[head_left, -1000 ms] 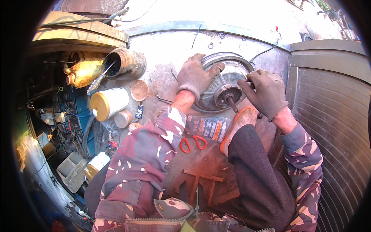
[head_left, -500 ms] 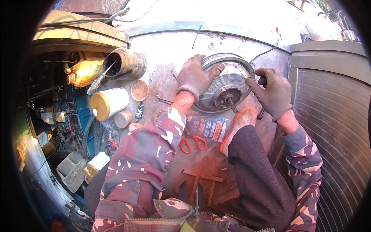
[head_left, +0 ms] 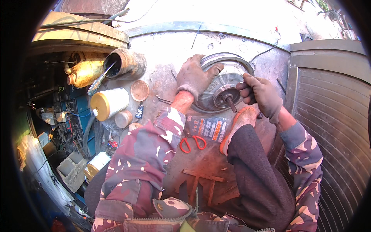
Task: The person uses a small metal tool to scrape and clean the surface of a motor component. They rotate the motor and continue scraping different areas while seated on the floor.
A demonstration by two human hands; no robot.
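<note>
From my distant place I see the round grey metal wheel (head_left: 232, 75) resting on the dusty grey floor (head_left: 158, 75), between the two hands. The grey-brown gloved left hand (head_left: 196, 75) is spread over its left edge, not clenched. The grey-brown gloved right hand (head_left: 262, 92) has curled fingers at its right edge; whether they grasp something small, I cannot tell. I would let the left palm press evenly, and guide the right one slowly, clear of the brown metal shaft (head_left: 231, 104).
</note>
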